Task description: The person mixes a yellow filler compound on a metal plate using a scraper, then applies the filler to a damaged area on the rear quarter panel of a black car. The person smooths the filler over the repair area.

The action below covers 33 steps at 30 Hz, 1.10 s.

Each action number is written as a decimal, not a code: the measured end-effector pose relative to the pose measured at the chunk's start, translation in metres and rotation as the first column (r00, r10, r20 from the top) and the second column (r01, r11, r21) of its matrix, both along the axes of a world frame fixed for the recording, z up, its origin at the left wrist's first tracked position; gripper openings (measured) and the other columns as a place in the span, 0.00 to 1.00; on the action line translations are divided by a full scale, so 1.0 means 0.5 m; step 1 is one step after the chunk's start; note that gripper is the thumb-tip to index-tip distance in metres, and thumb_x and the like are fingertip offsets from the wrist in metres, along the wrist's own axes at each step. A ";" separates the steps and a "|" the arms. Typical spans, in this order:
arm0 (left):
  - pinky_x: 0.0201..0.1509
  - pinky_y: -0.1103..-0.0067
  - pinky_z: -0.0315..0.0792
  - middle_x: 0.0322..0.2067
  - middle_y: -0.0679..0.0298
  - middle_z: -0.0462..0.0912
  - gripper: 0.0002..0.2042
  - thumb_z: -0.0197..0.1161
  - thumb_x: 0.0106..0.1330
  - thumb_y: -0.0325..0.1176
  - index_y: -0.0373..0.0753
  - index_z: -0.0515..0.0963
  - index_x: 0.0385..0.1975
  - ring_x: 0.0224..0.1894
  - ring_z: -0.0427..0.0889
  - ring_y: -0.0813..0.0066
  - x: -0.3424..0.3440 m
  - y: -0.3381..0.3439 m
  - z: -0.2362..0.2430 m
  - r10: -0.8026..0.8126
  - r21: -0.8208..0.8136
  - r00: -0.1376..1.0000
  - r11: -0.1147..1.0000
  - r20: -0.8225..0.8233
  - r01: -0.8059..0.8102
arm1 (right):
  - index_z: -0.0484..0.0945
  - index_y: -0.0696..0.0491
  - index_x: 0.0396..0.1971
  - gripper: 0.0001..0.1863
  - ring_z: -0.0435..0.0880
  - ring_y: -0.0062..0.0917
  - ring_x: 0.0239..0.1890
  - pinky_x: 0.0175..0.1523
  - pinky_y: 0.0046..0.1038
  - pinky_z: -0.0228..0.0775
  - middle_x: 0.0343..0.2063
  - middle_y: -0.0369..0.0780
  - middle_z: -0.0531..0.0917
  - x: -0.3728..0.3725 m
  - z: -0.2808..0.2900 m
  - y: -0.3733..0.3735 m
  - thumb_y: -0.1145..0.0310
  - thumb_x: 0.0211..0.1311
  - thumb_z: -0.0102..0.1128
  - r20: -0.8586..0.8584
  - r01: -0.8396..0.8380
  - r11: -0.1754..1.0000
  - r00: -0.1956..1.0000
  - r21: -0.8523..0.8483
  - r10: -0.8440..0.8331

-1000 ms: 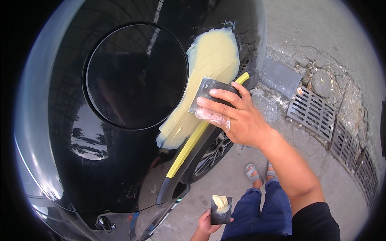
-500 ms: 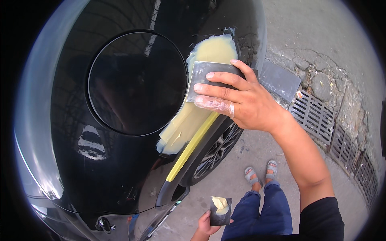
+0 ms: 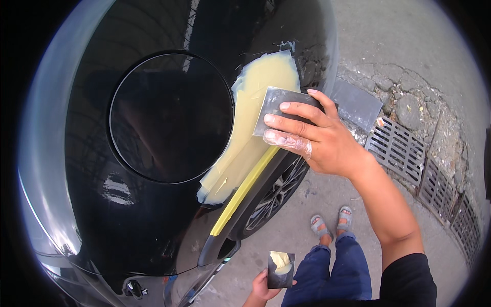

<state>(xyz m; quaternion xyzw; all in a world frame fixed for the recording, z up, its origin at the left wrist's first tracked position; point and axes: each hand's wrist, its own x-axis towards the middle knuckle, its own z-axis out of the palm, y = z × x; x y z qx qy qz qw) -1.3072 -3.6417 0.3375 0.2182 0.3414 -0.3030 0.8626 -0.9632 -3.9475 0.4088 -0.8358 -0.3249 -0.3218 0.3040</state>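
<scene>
My right hand (image 3: 312, 130) grips a dark, thin putty spreader (image 3: 273, 100), fingers spread flat over its face. A clear plastic wrap covers one of those fingers. The spreader lies against a patch of pale yellow body filler (image 3: 253, 107) on a black car panel (image 3: 153, 225). Low in the view, my left hand (image 3: 263, 286) holds a small dark square plate (image 3: 280, 279) by its edge, with a lump of cream filler (image 3: 281, 262) on it. Yellow masking tape (image 3: 240, 197) runs along the wheel arch below the patch.
A round fuel flap (image 3: 171, 117) sits left of the filler. The wheel (image 3: 276, 194) is under the taped arch. Metal drain grates (image 3: 396, 148) and cracked concrete (image 3: 409, 105) lie to the right. My sandalled feet (image 3: 332, 222) stand on the pavement below.
My right hand and the spreader have moved right and slightly down, uncovering more smooth filler beside the fuel flap. My left hand stays about where it was with the plate.
</scene>
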 end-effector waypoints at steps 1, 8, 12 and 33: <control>0.64 0.36 0.55 0.66 0.52 0.65 0.34 0.53 0.67 0.51 0.38 0.59 0.68 0.66 0.65 0.48 0.002 -0.003 0.002 -0.005 0.030 1.000 1.000 -0.009 0.005 | 0.81 0.34 0.52 0.21 0.70 0.22 0.63 0.70 0.47 0.50 0.57 0.22 0.77 0.015 0.006 -0.001 0.69 0.58 0.62 0.018 0.006 0.999 1.000 0.034 -0.007; 0.64 0.36 0.54 0.66 0.52 0.64 0.34 0.53 0.67 0.51 0.37 0.58 0.68 0.66 0.65 0.47 0.003 0.000 -0.009 0.010 -0.019 1.000 1.000 0.001 -0.010 | 0.82 0.34 0.51 0.25 0.70 0.22 0.64 0.73 0.46 0.47 0.57 0.23 0.78 0.067 0.063 -0.021 0.75 0.54 0.62 0.115 -0.072 0.990 0.990 -0.120 0.086; 0.64 0.35 0.54 0.66 0.51 0.64 0.34 0.52 0.67 0.51 0.37 0.59 0.68 0.66 0.65 0.46 0.003 -0.005 -0.005 0.016 0.018 1.000 1.000 -0.009 -0.015 | 0.83 0.35 0.49 0.23 0.71 0.21 0.63 0.75 0.46 0.47 0.55 0.24 0.79 0.084 0.082 -0.028 0.75 0.54 0.61 0.144 -0.145 0.976 0.975 -0.163 0.169; 0.59 0.39 0.64 0.61 0.52 0.71 0.31 0.54 0.65 0.52 0.41 0.63 0.65 0.59 0.72 0.46 0.018 -0.035 0.013 0.043 0.095 0.999 0.995 -0.027 -0.040 | 0.75 0.49 0.56 0.20 0.67 0.37 0.64 0.64 0.40 0.56 0.62 0.36 0.74 0.032 0.048 0.029 0.74 0.64 0.55 -0.114 0.141 0.968 0.986 0.208 -0.119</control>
